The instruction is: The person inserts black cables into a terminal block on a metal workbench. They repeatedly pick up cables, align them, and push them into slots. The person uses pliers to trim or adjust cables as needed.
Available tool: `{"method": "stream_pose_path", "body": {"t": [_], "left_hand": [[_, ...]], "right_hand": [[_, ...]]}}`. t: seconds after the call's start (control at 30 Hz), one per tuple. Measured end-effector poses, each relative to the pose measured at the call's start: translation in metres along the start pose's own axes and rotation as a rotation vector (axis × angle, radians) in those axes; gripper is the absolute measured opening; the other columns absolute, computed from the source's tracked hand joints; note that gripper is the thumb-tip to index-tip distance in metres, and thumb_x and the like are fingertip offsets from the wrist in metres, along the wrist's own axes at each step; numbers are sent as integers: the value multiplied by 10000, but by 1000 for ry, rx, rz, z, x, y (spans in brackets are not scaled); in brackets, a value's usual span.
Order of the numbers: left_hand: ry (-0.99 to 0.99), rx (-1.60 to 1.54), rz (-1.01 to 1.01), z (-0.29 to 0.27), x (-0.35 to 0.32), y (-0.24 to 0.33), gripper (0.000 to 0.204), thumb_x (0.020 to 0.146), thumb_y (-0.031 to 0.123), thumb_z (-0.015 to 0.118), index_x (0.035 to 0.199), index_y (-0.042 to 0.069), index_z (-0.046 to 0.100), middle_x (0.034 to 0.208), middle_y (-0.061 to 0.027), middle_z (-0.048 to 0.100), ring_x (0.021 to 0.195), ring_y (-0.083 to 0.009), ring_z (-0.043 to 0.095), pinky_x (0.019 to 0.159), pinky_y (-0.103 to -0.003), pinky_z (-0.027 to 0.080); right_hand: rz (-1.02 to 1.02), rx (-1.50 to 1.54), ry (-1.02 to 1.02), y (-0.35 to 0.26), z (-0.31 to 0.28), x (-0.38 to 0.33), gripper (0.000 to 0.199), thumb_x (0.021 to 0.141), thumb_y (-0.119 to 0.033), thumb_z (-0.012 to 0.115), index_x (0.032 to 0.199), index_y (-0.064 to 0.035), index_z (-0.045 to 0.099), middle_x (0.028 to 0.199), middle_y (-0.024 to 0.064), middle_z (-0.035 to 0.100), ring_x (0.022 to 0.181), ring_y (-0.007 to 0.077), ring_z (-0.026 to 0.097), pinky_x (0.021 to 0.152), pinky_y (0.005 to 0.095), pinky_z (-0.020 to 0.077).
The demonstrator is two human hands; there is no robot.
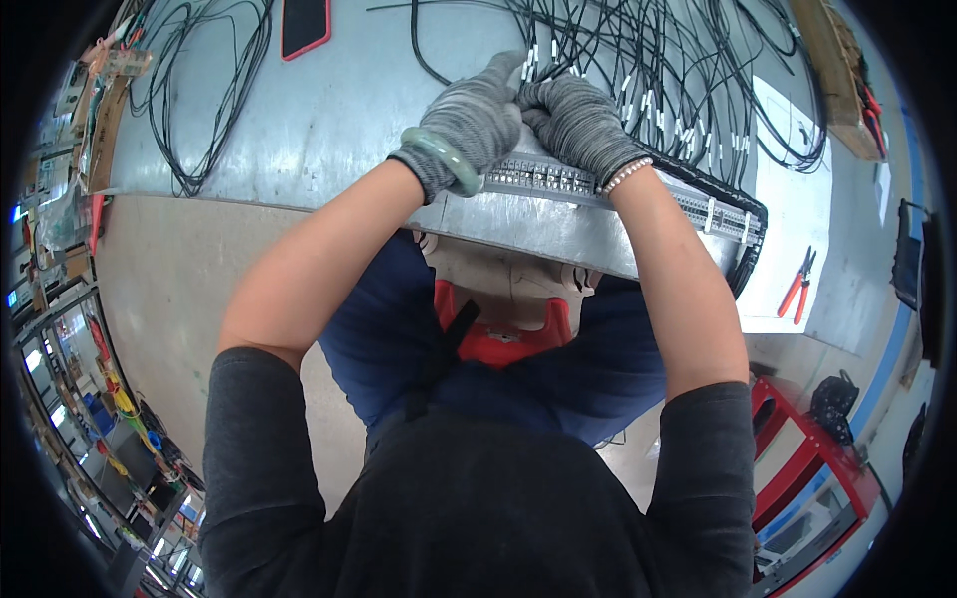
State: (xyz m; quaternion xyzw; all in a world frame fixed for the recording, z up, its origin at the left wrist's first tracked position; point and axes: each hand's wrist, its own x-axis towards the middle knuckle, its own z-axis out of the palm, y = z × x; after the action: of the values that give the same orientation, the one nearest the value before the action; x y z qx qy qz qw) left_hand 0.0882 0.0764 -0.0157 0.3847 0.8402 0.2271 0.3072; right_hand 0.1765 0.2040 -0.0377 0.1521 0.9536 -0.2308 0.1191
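Note:
My left hand [471, 120], in a grey knit glove with a green bangle at the wrist, meets my right hand [576, 115] over the table. The right glove is grey too, above a beaded bracelet. Both hands have their fingers closed and pressed close together; what lies between the fingertips is hidden. Just beyond them spread many thin black wires [646, 105] with white marker sleeves at their ends. Below the hands runs a grey terminal block strip [543, 177] along the near table edge, partly covered by my right wrist. A thick black cable bundle [688, 171] runs beside it.
Red-handled pliers [795, 291] rest on a white paper sheet [797, 214] at the right. A loop of black wire [204, 130] and a red-edged phone [305, 27] lie on the metal table [319, 130]. At the far right is a wooden block [842, 85]; a red cart [812, 448] stands below.

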Motion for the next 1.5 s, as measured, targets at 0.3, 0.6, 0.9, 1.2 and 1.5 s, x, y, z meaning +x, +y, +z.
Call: {"method": "stream_pose_path", "body": {"t": [0.3,0.6,0.9,1.2,1.5], "left_hand": [[112,-338,26,18,28,-54,286,796,184,694,1036,39,637,895,-119,691,833,-216,656,788,-324,514],[214,-456,26,31,20,-53,264,826,107,668,1065,28,589,849,-84,680,768,-163,640,745,-290,515],[222,-453,-15,29,33,-59,396,790,193,687,1097,41,489,861,-124,679,839,-282,663,780,-390,509],[321,-106,52,35,37,-52,356,827,224,624,1125,81,491,872,-104,679,821,-312,656,773,-425,501],[125,-256,70,16,37,-48,312,828,161,658,1086,42,529,878,-116,674,835,-255,659,798,-362,507]], "right_hand": [[-10,456,42,10,-11,3,171,859,-159,619,990,-122,724,926,105,697,858,222,655,857,325,503],[281,562,87,-11,-34,35,396,872,-373,606,1060,-28,659,847,134,676,781,212,639,764,322,502],[321,408,-115,-31,-37,52,427,915,-397,537,1024,-3,661,777,136,672,721,211,646,734,343,514],[-22,-85,179,4,-10,91,269,938,-281,485,915,-75,657,685,69,627,585,185,613,593,320,524],[484,1776,264,26,-56,94,219,946,-220,538,870,-24,599,648,-9,582,463,51,490,373,159,402]]}}
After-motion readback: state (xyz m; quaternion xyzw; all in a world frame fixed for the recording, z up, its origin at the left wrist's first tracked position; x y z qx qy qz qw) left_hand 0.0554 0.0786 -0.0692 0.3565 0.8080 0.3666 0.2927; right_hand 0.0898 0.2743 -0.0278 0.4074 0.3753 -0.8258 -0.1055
